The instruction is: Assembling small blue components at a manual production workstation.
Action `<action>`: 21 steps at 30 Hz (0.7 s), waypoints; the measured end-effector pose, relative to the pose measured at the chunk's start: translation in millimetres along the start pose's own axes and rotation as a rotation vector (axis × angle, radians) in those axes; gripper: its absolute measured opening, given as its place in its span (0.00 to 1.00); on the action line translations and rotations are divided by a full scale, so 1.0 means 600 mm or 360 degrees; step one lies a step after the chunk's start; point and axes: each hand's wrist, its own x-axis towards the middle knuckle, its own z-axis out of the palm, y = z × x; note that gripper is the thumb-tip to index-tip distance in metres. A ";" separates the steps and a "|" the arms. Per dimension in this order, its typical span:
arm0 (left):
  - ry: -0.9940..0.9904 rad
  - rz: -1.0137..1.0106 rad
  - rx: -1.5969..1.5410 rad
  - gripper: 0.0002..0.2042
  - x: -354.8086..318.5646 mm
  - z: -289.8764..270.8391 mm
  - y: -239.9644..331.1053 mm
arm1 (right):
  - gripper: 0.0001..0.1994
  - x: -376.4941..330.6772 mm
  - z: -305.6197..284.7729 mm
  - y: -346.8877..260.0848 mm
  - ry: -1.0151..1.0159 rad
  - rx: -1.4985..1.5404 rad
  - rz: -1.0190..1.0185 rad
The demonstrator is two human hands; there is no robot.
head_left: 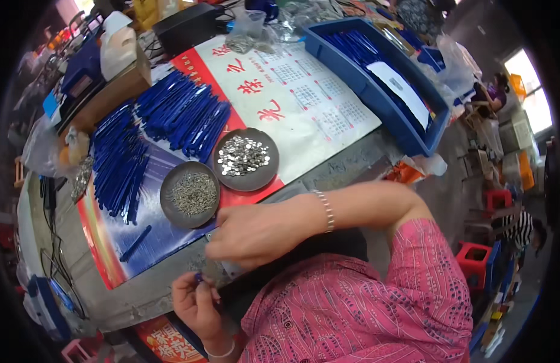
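Observation:
My left hand (196,305) is raised at the table's near edge, its fingers pinched on a small blue piece (199,277); most of that piece is hidden. My right hand (253,235) reaches across in front of two round dark dishes, its fingers smeared by motion, so what they hold does not show. Closer to it is the dish (164,199) of tiny metal parts (194,193). The other dish (271,175), just beyond, carries shiny silver discs (244,155). A single slim blue stick (135,244) lies to the left, below the piles of similar sticks (120,160).
A blue crate (434,142) with more blue sticks and a white sheet stands at the far right. Calendar posters (328,97) cover the tabletop. A cardboard box (138,75) and black box (186,27) stand at the back. Red stools (473,266) and other people are off to the right.

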 end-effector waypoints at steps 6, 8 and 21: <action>-0.0298 -0.0311 -0.0003 0.08 -0.008 0.042 -0.004 | 0.12 -0.059 -0.021 -0.053 0.0674 0.1082 0.0855; -0.0460 -0.0288 -0.0126 0.09 -0.002 0.059 -0.009 | 0.06 -0.072 -0.013 -0.071 0.0870 0.1667 0.1192; -0.0649 -0.0083 0.0165 0.09 -0.015 0.069 -0.013 | 0.06 -0.090 0.025 -0.076 0.0902 0.2095 0.1061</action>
